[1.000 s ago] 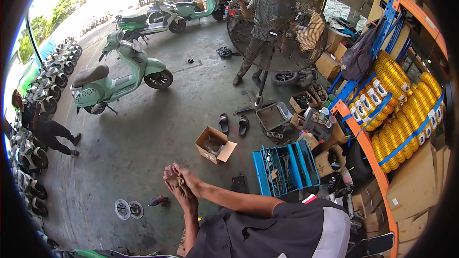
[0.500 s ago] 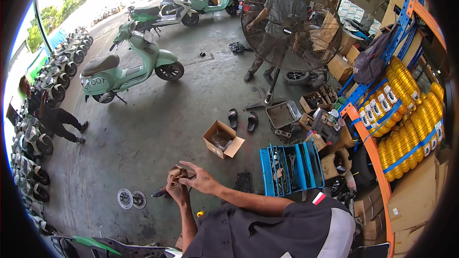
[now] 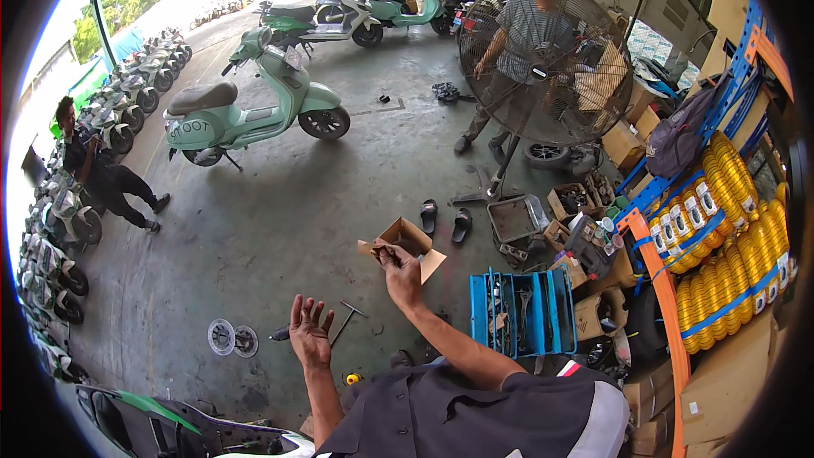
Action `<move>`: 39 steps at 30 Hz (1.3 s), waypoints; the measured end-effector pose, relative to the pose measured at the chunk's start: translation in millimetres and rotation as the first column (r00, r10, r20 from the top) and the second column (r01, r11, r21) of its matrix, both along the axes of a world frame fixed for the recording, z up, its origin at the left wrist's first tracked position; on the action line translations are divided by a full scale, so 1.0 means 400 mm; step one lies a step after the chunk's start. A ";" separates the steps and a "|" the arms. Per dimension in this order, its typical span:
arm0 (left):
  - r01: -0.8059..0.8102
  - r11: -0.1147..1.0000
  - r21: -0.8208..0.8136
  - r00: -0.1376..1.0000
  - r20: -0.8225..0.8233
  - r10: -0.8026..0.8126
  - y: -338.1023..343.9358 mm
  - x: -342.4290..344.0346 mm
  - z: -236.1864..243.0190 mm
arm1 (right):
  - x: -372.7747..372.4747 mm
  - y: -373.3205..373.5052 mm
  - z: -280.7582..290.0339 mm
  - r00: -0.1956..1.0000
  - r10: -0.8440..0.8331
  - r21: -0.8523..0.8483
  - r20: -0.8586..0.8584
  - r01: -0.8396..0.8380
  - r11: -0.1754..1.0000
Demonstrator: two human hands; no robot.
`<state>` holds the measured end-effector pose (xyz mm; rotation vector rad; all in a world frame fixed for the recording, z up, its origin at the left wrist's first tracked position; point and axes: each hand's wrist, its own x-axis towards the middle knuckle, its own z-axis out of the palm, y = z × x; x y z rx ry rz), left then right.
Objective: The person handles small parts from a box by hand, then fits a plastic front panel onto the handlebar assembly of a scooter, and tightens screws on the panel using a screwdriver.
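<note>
Head view: the right hand [image 3: 400, 270] is held up in front of the open cardboard box [image 3: 405, 228], overlapping it in the picture; its fingers are closed on a thin brown piece [image 3: 366, 248], which juts out to the left of the fingertips; the left hand [image 3: 311, 337] is lower and nearer the body, palm up, its fingers spread and holding nothing; a T-handled tool [image 3: 345, 323] lies on the floor [image 3: 254, 263] just beside the left hand, and a dark pointed object [image 3: 279, 334] is partly hidden behind that hand; two round metal discs [image 3: 233, 338] lie farther left, side by side; a small yellow item [image 3: 353, 379] shows near the left forearm; to the right, a blue toolbox [image 3: 560, 309] stands open with tools in its trays, and a pair of sandals [image 3: 445, 221] lies beyond the box; farther off are a mint-green scooter [image 3: 292, 89], a large fan [image 3: 540, 73] with a person in a striped top [image 3: 519, 27] behind it, and, at far left, another person in dark clothes [image 3: 106, 178].
</note>
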<state>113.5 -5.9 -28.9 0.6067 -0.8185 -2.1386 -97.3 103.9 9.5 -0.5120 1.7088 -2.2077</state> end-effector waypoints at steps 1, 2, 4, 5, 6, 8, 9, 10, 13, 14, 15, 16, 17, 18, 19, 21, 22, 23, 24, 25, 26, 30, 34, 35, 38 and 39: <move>-0.009 1.000 0.001 1.000 -0.002 0.009 0.014 -0.008 0.040 | 0.014 -0.007 0.038 1.000 0.009 0.001 -0.002 -0.009 1.000; 0.055 0.998 -0.019 0.992 -0.110 -0.057 0.039 -0.029 0.092 | 0.060 -0.013 0.101 0.956 0.050 0.094 -0.289 -0.024 0.995; 0.264 0.963 -0.045 0.922 -0.281 -0.266 0.050 -0.077 0.099 | 0.126 -0.023 0.111 0.782 0.256 0.233 -0.569 -0.145 0.962; 0.277 0.960 -0.044 0.917 -0.286 -0.278 0.050 -0.110 0.102 | 0.172 -0.027 0.074 0.713 0.396 0.285 -0.579 -0.279 0.917; 0.161 0.986 -0.034 0.950 -0.267 -0.164 0.047 -0.135 0.109 | 0.215 -0.030 0.064 0.780 0.424 0.193 -0.461 -0.378 0.905; 0.115 0.993 -0.040 0.888 -0.443 -0.121 -0.021 -0.113 0.073 | 0.292 -0.024 0.100 0.809 0.478 0.077 -0.342 -0.483 0.872; 0.107 0.993 -0.039 0.883 -0.455 -0.114 -0.056 -0.109 0.082 | 0.309 -0.008 0.130 0.742 0.541 0.079 -0.396 -0.560 0.825; 0.039 0.993 0.108 0.897 -0.441 0.013 -0.074 -0.098 0.100 | 0.326 0.015 0.138 0.674 0.597 0.082 -0.434 -0.631 0.772; -0.100 0.965 0.241 0.888 -0.415 0.196 -0.142 -0.063 0.139 | 0.323 0.069 0.092 0.389 0.864 0.213 -0.320 -0.859 0.466; -0.162 0.961 0.226 0.877 -0.413 0.245 -0.160 -0.048 0.147 | 0.318 0.078 0.066 0.459 0.832 0.223 -0.312 -0.816 0.534; -0.175 0.959 0.224 0.875 -0.411 0.256 -0.163 -0.030 0.181 | 0.296 0.071 0.045 0.449 0.837 0.221 -0.312 -0.823 0.523; 0.004 0.972 0.237 0.718 -0.677 0.162 -0.141 -0.019 0.238 | 0.256 0.066 0.037 0.666 0.736 0.122 -0.120 -0.726 0.677; 0.179 0.966 0.187 0.477 -0.875 0.081 -0.122 -0.018 0.273 | 0.223 0.050 0.026 0.811 0.577 0.065 0.100 -0.584 0.809; 0.343 0.937 0.068 0.244 -0.970 -0.019 -0.107 -0.026 0.267 | 0.194 0.025 0.023 0.803 0.587 0.077 0.101 -0.595 0.800; 0.331 0.940 0.079 0.241 -0.971 -0.003 -0.071 -0.041 0.260 | 0.167 -0.008 0.022 0.740 0.578 -0.196 0.343 -0.545 0.815; 0.558 0.825 -0.091 0.255 -0.927 -0.275 0.005 -0.088 0.255 | 0.180 -0.043 0.013 0.601 0.576 -0.424 0.554 -0.391 0.817; 0.557 0.826 -0.087 0.256 -0.928 -0.270 0.024 -0.097 0.244 | 0.208 -0.064 0.013 0.517 0.619 -0.499 0.591 -0.368 0.784; 0.558 0.828 0.050 0.409 -0.885 -0.222 0.041 -0.106 0.217 | 0.223 -0.070 0.014 0.431 0.659 -0.570 0.616 -0.334 0.751; 0.522 0.833 0.181 0.557 -0.812 -0.172 0.044 -0.101 0.180 | 0.218 -0.073 0.034 0.475 0.647 -0.501 0.596 -0.410 0.762; 0.533 0.828 0.173 0.554 -0.811 -0.188 0.027 -0.100 0.134 | 0.196 -0.069 0.010 0.484 0.647 -0.508 0.590 -0.400 0.763; 0.576 0.817 -0.029 0.531 -0.746 -0.401 -0.020 -0.094 0.066 | 0.161 -0.075 -0.033 0.227 0.903 -0.841 0.364 -0.338 0.423; 0.402 0.914 0.048 0.861 -0.359 -0.360 -0.138 -0.040 -0.150 | 0.166 -0.018 0.155 0.520 0.794 -0.641 0.314 -0.501 0.581; 0.077 0.968 0.238 0.983 0.142 -0.113 -0.101 -0.037 -0.043 | 0.159 -0.043 0.253 0.831 0.508 -0.169 -0.228 -0.547 0.820; 0.204 0.920 0.335 0.979 -0.053 -0.198 -0.075 -0.056 0.018 | 0.166 -0.060 0.249 0.763 0.295 -0.076 -0.575 -0.409 0.909; 0.542 0.823 0.173 0.745 -0.553 -0.374 0.002 -0.126 0.235 | 0.176 -0.060 0.112 0.229 0.472 0.306 -0.851 -0.514 0.801; 0.468 0.864 0.185 0.776 -0.554 -0.302 -0.008 -0.128 0.233 | 0.166 -0.052 0.054 0.385 0.370 0.157 -0.845 -0.483 0.861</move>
